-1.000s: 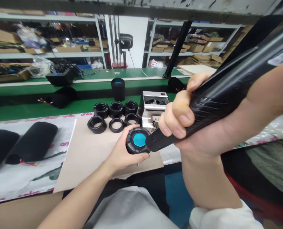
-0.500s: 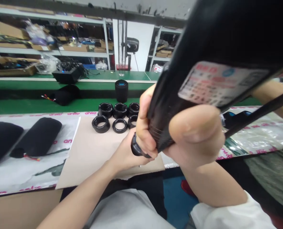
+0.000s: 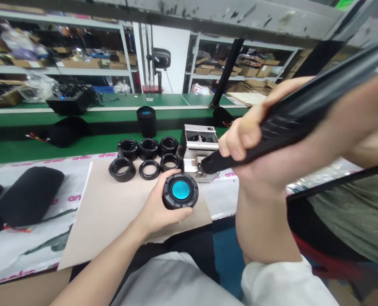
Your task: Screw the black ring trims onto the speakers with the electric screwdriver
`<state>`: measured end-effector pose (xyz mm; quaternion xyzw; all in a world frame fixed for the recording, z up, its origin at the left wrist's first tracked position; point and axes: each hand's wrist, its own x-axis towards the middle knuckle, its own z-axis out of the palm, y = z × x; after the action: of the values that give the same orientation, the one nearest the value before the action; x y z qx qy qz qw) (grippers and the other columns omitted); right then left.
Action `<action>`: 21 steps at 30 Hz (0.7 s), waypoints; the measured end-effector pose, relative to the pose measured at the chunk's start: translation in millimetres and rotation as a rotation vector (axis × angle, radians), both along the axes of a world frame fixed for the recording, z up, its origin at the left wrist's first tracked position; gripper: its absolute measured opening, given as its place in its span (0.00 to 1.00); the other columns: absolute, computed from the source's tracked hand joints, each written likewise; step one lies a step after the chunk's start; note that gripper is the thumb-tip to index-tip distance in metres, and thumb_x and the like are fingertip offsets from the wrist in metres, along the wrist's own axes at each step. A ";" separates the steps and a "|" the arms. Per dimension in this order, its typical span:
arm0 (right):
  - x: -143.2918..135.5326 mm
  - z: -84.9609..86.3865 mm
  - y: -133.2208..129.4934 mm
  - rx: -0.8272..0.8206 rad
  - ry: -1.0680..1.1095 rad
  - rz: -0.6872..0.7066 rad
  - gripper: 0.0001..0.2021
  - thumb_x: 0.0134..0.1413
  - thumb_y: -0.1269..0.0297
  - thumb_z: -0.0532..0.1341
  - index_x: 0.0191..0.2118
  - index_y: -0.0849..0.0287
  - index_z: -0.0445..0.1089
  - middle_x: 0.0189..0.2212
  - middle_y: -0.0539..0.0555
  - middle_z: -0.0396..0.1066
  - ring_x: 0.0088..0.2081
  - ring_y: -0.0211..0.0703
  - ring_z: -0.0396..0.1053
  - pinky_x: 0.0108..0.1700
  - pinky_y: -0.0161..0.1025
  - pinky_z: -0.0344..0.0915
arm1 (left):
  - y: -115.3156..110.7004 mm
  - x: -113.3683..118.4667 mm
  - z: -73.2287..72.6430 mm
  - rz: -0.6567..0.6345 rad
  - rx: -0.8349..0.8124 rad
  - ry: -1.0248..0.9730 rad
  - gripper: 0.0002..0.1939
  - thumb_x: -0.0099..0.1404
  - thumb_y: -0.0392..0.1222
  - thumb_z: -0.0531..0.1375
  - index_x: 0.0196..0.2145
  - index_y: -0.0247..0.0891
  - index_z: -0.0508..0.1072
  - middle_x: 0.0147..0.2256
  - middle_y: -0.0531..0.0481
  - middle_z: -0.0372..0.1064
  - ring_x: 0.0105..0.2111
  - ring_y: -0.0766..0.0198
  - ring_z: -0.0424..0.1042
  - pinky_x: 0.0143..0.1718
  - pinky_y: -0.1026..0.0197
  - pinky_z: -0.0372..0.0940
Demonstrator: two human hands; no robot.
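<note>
My left hand (image 3: 155,212) is closed around a round black speaker (image 3: 180,190) with a shiny blue cone facing up, held above a cardboard sheet (image 3: 102,212). My right hand (image 3: 262,157) grips a long black electric screwdriver (image 3: 297,119), tilted with its nose down to the left. The tip is at the front of a metal screw feeder (image 3: 203,146); whether a screw is on the bit I cannot tell. Several black plastic rings (image 3: 122,169) lie in two rows beyond the speaker.
A black cylindrical speaker (image 3: 147,122) stands upright on the green bench (image 3: 112,146). Black fabric-covered pieces (image 3: 38,193) with wires lie at left. Another person's dark green clothing (image 3: 354,208) shows at right. A grey beam (image 3: 176,21) crosses overhead, before shelves.
The screwdriver has moved away from the speaker, right and forward to the screw feeder, which is now visible. The speaker's blue cone has come into view in my left hand.
</note>
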<state>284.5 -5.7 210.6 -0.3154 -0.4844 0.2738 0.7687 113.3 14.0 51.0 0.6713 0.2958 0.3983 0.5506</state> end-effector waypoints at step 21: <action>39.8 -85.5 52.7 -0.163 0.016 -0.038 0.26 0.58 0.35 0.68 0.28 0.53 0.66 0.15 0.45 0.62 0.12 0.37 0.56 0.13 0.36 0.50 | 0.2 -1.4 -2.0 0.031 0.051 0.004 0.44 0.53 0.49 0.78 0.63 0.40 0.64 0.57 0.38 0.74 0.56 0.44 0.78 0.56 0.48 0.73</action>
<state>324.3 47.0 125.0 -0.3838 -0.4483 0.3004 0.7494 111.9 14.3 49.0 0.6814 0.2969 0.4129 0.5264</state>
